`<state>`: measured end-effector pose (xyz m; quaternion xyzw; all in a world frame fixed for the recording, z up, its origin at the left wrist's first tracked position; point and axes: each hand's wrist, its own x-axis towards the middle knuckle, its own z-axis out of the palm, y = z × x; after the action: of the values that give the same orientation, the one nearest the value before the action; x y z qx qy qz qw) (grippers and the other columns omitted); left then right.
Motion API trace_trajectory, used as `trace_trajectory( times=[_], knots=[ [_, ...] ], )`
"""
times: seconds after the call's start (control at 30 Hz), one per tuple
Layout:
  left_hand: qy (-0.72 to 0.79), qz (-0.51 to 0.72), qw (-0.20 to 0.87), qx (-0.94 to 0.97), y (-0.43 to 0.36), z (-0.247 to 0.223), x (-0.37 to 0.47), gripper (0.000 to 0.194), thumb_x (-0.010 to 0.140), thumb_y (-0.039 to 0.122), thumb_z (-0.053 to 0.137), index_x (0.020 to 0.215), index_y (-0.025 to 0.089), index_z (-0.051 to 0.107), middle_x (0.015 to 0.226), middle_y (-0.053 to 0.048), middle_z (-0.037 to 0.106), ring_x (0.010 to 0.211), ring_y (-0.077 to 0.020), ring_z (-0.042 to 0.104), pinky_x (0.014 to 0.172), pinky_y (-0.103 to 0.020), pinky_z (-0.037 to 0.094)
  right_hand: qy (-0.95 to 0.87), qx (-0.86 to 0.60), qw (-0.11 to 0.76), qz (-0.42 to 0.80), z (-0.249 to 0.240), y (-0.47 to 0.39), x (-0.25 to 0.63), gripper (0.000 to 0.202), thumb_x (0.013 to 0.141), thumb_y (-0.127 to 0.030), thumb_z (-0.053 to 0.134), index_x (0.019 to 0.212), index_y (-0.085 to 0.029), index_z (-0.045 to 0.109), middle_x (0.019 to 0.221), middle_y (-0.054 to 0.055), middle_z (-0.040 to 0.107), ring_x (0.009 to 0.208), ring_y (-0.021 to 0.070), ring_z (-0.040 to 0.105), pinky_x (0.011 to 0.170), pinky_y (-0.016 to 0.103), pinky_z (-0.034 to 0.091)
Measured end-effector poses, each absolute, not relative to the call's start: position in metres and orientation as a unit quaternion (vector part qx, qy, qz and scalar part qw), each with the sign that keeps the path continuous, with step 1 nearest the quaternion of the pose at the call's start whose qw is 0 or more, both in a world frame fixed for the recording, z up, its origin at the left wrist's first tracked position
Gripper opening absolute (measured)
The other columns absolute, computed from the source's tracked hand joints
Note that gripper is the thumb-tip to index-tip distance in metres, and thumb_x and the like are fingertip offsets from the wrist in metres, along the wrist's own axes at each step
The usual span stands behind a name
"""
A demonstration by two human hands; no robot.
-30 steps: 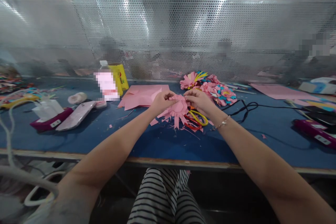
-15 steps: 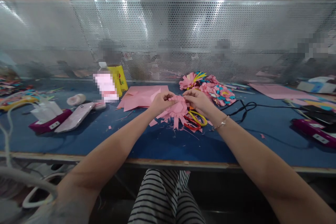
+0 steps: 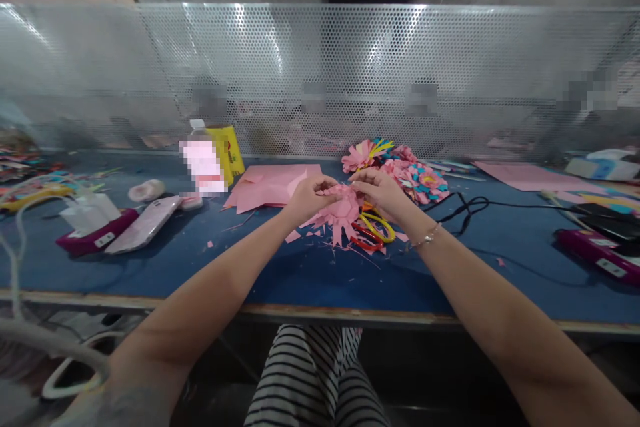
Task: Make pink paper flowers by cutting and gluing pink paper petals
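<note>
Between my two hands is a pink paper flower [image 3: 342, 209] with cut, fringed petals. My left hand [image 3: 316, 197] pinches its left edge, and my right hand [image 3: 373, 188] has its fingers closed at the upper right edge. Scissors with red and yellow handles [image 3: 376, 225] lie on the table just below my right hand, partly covered by the flower. Pink paper scraps [image 3: 294, 236] are scattered under and around it. Behind my left hand rests a stack of pink paper sheets [image 3: 265, 185]. Finished paper flowers [image 3: 400, 170] in pink, blue and yellow are heaped beyond my right hand.
A bottle [image 3: 203, 163] and a yellow packet [image 3: 231, 153] stand at the back left. A phone [image 3: 145, 223] leans on a purple power strip [image 3: 95, 233]. Black cables [image 3: 467, 203] and another power strip [image 3: 600, 257] lie right. A perforated metal screen [image 3: 320, 73] borders the table.
Both hands stay at the flower, with only slight finger shifts. The flower's face is tilted a little differently, and the whole view has dropped slightly.
</note>
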<state>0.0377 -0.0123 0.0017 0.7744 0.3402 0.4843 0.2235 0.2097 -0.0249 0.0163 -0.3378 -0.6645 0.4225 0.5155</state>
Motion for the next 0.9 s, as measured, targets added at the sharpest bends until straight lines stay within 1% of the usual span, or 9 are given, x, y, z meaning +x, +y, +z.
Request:
trace_trajectory(
  times=[0.1,0.17,0.23,0.3,0.37,0.43,0.57,0.73,0.9],
  knots=[
    [0.332,0.478,0.177,0.793,-0.015,0.003,0.038,0.02,0.063,0.03,0.06,0.077,0.016,0.056,0.075,-0.002,0.058,0.067,-0.0109,0.052,0.06,-0.024,0.041,-0.716,-0.323,0.503,0.36,0.019,-0.027,0.213,0.017,0.073,-0.031,0.049,0.083,-0.018,0.052,0.071,-0.001,0.052,0.061,0.0087,0.049,0.057,0.024,0.041],
    [0.315,0.473,0.101,0.816,-0.016,0.004,0.036,0.011,0.065,0.025,0.058,0.071,0.016,0.055,0.07,-0.001,0.056,0.065,-0.0105,0.049,0.06,-0.025,0.04,-0.775,-0.316,0.493,0.236,0.02,-0.03,0.216,0.016,0.077,-0.03,0.045,0.085,-0.018,0.052,0.077,0.002,0.054,0.073,0.0124,0.051,0.067,0.029,0.042],
    [0.28,0.462,-0.002,0.842,-0.016,0.006,0.034,0.003,0.067,0.019,0.054,0.069,0.017,0.054,0.069,-0.001,0.055,0.067,-0.0113,0.048,0.063,-0.026,0.039,-0.831,-0.293,0.466,0.073,0.022,-0.034,0.219,0.013,0.077,-0.025,0.045,0.085,-0.018,0.052,0.084,0.005,0.055,0.084,0.0161,0.05,0.078,0.035,0.039],
    [0.241,0.451,-0.102,0.853,-0.017,0.007,0.032,0.007,0.069,0.014,0.05,0.071,0.018,0.055,0.073,-0.002,0.056,0.074,-0.0126,0.048,0.068,-0.028,0.037,-0.859,-0.258,0.439,-0.055,0.023,-0.038,0.221,0.014,0.075,-0.019,0.044,0.087,-0.018,0.052,0.089,0.006,0.055,0.091,0.0181,0.048,0.084,0.038,0.036],
    [0.222,0.451,-0.177,0.846,-0.018,0.007,0.03,0.012,0.07,0.011,0.047,0.073,0.019,0.056,0.077,-0.003,0.056,0.078,-0.0137,0.047,0.071,-0.029,0.036,-0.864,-0.238,0.428,-0.118,0.025,-0.041,0.223,0.018,0.074,-0.015,0.043,0.09,-0.018,0.052,0.09,0.007,0.055,0.092,0.0185,0.047,0.084,0.038,0.036],
    [0.223,0.453,-0.221,0.834,-0.019,0.007,0.029,0.014,0.072,0.011,0.046,0.073,0.02,0.057,0.076,-0.002,0.056,0.078,-0.0141,0.046,0.072,-0.03,0.034,-0.859,-0.238,0.431,-0.144,0.026,-0.043,0.223,0.021,0.073,-0.014,0.043,0.091,-0.019,0.052,0.091,0.007,0.054,0.091,0.0188,0.047,0.083,0.038,0.037],
    [0.232,0.453,-0.252,0.823,-0.021,0.006,0.029,0.015,0.074,0.013,0.045,0.069,0.021,0.057,0.071,-0.001,0.056,0.074,-0.014,0.045,0.073,-0.031,0.032,-0.854,-0.235,0.431,-0.173,0.024,-0.043,0.222,0.019,0.072,-0.016,0.045,0.089,-0.02,0.052,0.089,0.006,0.054,0.088,0.0189,0.047,0.081,0.038,0.037],
    [0.216,0.47,-0.265,0.814,-0.02,0.004,0.028,0.013,0.072,0.013,0.047,0.07,0.022,0.057,0.072,-0.001,0.056,0.076,-0.0144,0.044,0.073,-0.031,0.032,-0.862,-0.219,0.404,-0.212,0.021,-0.04,0.222,0.018,0.072,-0.017,0.046,0.088,-0.019,0.054,0.089,0.006,0.055,0.088,0.0187,0.047,0.08,0.037,0.037],
    [0.221,0.473,-0.251,0.815,-0.018,0.002,0.028,0.013,0.072,0.014,0.047,0.07,0.022,0.057,0.072,-0.001,0.055,0.077,-0.0144,0.044,0.074,-0.031,0.031,-0.869,-0.224,0.388,-0.212,0.02,-0.042,0.221,0.021,0.072,-0.018,0.046,0.091,-0.019,0.055,0.092,0.006,0.055,0.09,0.0191,0.047,0.081,0.038,0.037]
  ],
)
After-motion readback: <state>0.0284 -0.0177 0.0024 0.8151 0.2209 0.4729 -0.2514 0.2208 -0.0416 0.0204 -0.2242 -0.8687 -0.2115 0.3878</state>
